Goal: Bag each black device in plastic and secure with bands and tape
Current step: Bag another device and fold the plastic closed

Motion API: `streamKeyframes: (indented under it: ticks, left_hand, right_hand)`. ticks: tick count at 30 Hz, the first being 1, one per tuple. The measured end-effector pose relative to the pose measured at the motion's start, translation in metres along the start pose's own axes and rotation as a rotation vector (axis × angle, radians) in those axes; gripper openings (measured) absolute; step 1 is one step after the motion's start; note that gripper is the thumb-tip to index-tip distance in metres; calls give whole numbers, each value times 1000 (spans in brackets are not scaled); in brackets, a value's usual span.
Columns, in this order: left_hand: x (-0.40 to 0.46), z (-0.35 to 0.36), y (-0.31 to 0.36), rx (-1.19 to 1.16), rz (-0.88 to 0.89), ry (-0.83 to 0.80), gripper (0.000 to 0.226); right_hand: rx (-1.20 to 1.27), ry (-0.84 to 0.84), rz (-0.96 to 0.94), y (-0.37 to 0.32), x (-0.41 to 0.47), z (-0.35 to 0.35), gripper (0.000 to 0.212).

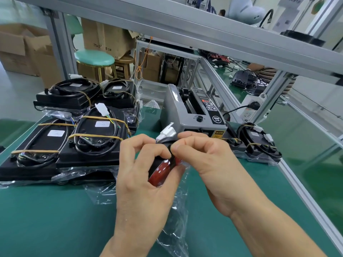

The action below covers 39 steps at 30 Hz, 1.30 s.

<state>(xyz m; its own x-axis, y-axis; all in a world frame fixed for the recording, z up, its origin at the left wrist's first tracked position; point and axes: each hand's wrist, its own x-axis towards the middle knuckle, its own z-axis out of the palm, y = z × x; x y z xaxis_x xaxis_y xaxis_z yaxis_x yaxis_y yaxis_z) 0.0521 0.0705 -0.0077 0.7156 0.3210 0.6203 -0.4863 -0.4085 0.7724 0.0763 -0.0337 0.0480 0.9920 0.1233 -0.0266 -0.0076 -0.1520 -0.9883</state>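
Between both hands [172,154], gripped, sits the bagged black device [163,169].

Green-matted desk [46,210] framed by aluminium rails [185,25] overhead and along right edge. Green-cushioned stool [94,58] and wooden stool [125,65] seen beyond far edge. Cardboard boxes [26,51] stacked on pale floor at far left. Second green bench [241,86] seen at far right, cables scattered on it. White power strip [249,108] mounted on frame post. Room evenly, brightly lit.
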Motion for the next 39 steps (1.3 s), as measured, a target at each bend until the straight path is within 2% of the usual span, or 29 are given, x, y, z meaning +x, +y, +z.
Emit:
streamKeyframes:
  ticks: [3,6,8,11,15,18,20,24,27,34,39]
  left_hand:
    - [1,-2,-2,2,-3,5,24]
    - [1,-3,-4,9,-3,1,24]
    - [-1,-2,-5,4,24,17,26]
    - [-3,-1,-5,-60,3,34,34]
    - [2,-2,-7,-117,-39,38,31]
    - [1,-4,-9,-124,-27,15,34]
    - [-2,-5,-7,-104,2,-9,36]
    - [-3,-3,-7,-100,48,-24,32]
    - [-1,-2,-10,-75,47,-9,31]
    - [-1,-3,-19,-188,6,73,21]
    - [2,-8,-23,-296,-2,41,26]
  right_hand:
    - [-28,93,-13,3,5,-5,14]
    - [148,188,15,5,6,-14,15]
    - [83,125,-40,5,4,-10,11]
    - [-90,57,-130,11,4,1,30]
    - [-107,7,-179,17,8,-1,28]
    - [-12,47,-199,22,17,-6,10]
    - [42,105,-176,28,21,-12,20]
    - [115,50,-178,35,24,-19,20]
    - [196,-9,-174,38,23,-20,7]
    - [175,-112,-163,54,22,-24,39]
    - [113,-305,-89,73,17,-39,89]
